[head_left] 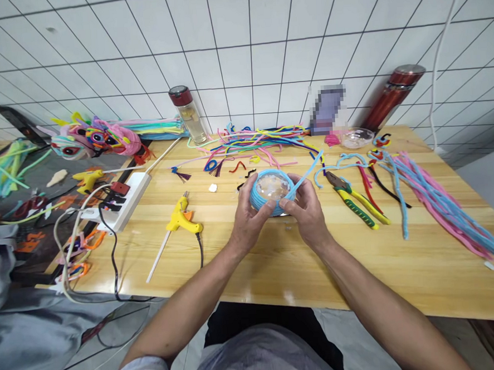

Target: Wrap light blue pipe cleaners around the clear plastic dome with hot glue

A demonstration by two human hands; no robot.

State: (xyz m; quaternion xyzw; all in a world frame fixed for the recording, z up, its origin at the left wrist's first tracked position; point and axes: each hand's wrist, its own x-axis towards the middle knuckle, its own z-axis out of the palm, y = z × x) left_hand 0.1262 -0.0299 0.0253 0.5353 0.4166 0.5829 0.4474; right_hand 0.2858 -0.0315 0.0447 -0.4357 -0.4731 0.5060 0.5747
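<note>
One blue-wound clear dome (272,186) held over the table's (252,274) middle, fingers of left hand (247,213) and right hand (307,208) clasping its sides, thumbs pressed on the near rim. Yellow glue gun (183,218) left, stick toward near edge; pliers (356,207) right; mixed strands (261,139) along far edge; pink-and-blue bundle (444,201) toward near right corner.

Glass bottle (193,123): red-lidded, 11 o'clock
Thermos (392,95): red, 2 o'clock
Power strip (134,196): white, 9 o'clock
Tiled wall (230,41): white, 12 o'clock
</note>
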